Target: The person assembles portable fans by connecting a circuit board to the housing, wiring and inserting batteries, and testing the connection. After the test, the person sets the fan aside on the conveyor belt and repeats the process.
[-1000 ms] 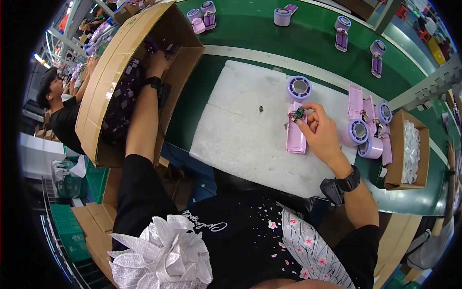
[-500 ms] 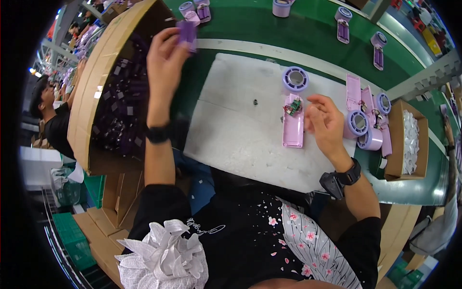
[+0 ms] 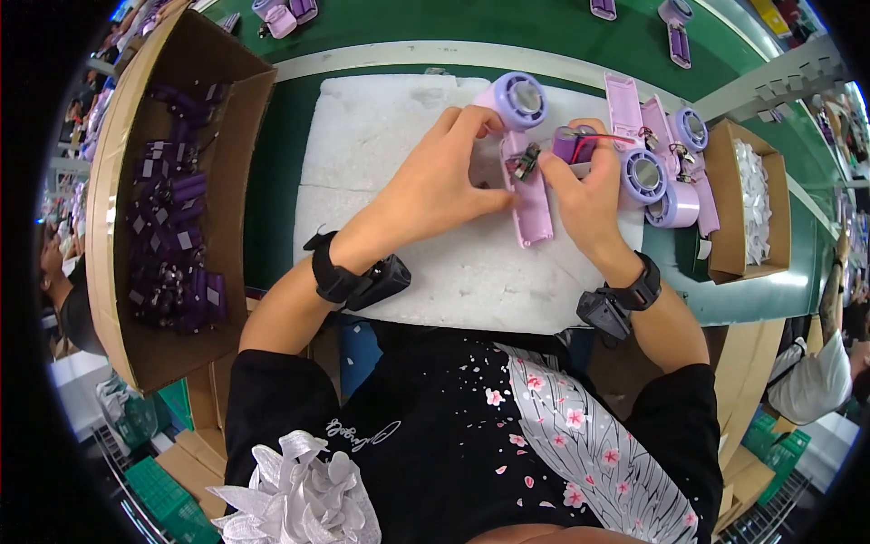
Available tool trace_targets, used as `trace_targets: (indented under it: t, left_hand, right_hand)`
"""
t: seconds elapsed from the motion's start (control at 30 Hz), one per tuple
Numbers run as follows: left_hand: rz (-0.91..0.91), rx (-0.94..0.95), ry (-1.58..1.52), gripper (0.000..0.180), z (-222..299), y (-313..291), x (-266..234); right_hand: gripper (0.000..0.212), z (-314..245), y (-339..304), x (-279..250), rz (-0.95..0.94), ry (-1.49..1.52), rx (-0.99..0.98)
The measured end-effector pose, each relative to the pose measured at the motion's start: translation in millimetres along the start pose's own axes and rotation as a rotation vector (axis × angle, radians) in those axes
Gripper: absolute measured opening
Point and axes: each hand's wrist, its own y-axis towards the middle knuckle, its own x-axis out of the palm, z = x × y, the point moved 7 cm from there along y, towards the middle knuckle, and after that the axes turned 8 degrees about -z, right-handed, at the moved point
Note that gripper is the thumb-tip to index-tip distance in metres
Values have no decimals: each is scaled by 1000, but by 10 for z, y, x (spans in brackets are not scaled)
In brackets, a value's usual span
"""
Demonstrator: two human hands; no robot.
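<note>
On the white foam board (image 3: 381,272) lies a pink open handle housing (image 3: 533,218) with a round lilac head (image 3: 521,100) at its far end. A small green circuit board (image 3: 526,163) with wires sits in the handle's upper part. My left hand (image 3: 435,181) grips this housing from the left, fingers at the round head and thumb against the handle's side. Just right of the handle, my right hand (image 3: 589,199) holds a purple battery pack (image 3: 566,145) between thumb and fingers. A red wire (image 3: 612,138) sticks out from the pack to the right.
A deep carton (image 3: 258,136) of purple battery packs (image 3: 186,208) stands at the left. To the right are several lilac-pink housings (image 3: 672,204) and a small carton (image 3: 725,199) of white pieces (image 3: 754,195). More units (image 3: 678,36) lie on the green belt (image 3: 507,32) beyond.
My left hand has come from beside the left carton to the housing. The battery pack it held is now in my right hand. The housing has tilted slightly, and the view has shifted.
</note>
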Motion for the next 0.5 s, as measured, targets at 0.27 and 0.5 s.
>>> trace_targets:
  t: [0.27,0.5]
  left_hand:
    - [-132,-84,-345,55,-444,285,-26]
    - [58,79,-138,29,-425,267,-111]
  right_hand:
    - [25,-62,182,176,-137,-271,-28]
    - [25,-92,200,125,-148,-486,-79]
